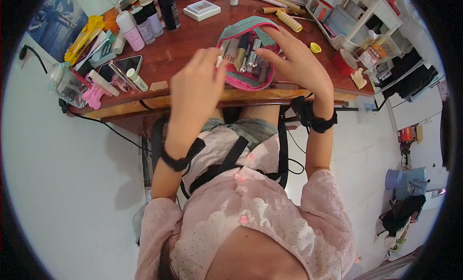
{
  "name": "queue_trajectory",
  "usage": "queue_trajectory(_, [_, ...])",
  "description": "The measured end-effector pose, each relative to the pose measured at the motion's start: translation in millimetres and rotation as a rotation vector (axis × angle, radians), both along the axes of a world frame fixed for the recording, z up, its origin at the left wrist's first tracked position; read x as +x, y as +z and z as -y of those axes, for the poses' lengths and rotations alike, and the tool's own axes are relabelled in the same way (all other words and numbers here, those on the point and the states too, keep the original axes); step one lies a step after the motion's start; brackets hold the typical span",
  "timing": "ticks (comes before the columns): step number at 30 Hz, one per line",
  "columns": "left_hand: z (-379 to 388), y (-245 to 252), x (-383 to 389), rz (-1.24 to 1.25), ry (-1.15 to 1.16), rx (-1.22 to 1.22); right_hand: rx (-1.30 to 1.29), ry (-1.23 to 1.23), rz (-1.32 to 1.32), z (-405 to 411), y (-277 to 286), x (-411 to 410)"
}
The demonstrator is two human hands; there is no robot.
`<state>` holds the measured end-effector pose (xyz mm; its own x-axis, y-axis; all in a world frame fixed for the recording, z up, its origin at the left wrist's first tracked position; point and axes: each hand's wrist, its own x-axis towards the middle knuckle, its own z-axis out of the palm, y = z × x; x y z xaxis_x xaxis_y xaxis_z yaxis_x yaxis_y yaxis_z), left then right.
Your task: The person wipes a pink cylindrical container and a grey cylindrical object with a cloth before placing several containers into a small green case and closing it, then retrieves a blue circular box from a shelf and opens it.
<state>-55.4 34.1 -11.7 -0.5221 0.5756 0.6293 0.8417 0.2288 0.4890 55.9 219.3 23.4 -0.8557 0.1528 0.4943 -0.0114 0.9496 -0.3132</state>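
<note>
A teal mesh pouch with pink trim (249, 85) lies unzipped near the front edge of the desk, several cosmetic tubes (241, 52) inside it. At the pouch's left rim is my left hand (197, 84), slightly blurred, with a small white item (219, 60) at its fingertips; its kind is unclear. My right hand (296, 57) reaches over the right side of the pouch, thumb above the opening and fingers by the raised mesh lid. Whether those fingers grip the lid is not clear.
On the left of the wooden desk (195, 35) stand bottles (131, 32), a phone (126, 64), lip-product tubes (136, 79) and a pink bear-shaped item (94, 95). A white box (202, 9) lies behind. Rightward are a yellow roller (289, 21), a red tape roll (345, 62) and a white rack (358, 25).
</note>
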Motion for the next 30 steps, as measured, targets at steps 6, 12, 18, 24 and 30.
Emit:
queue_trajectory(6, [61.7,22.7,-35.2,-0.171,0.314,0.032,0.053,0.001,-0.048,1.6,-1.8,-1.2])
queue_trajectory(12, [89.1,27.0,-50.8,-0.312,0.441,-0.041,0.042,-0.021,-0.004,4.9,0.3,-4.4])
queue_trajectory(18, [88.5,12.4,-64.6,-0.309,0.401,-0.068,0.038,-0.017,0.004,4.3,-0.1,-4.0])
queue_trajectory(24, [88.1,1.1,-75.6,-0.325,0.403,-0.093,0.042,-0.006,-0.003,3.4,-0.9,-4.7])
queue_trajectory(30, [77.1,22.6,-54.9,-0.167,0.335,-0.082,0.007,-0.008,-0.008,5.2,-0.4,-4.8])
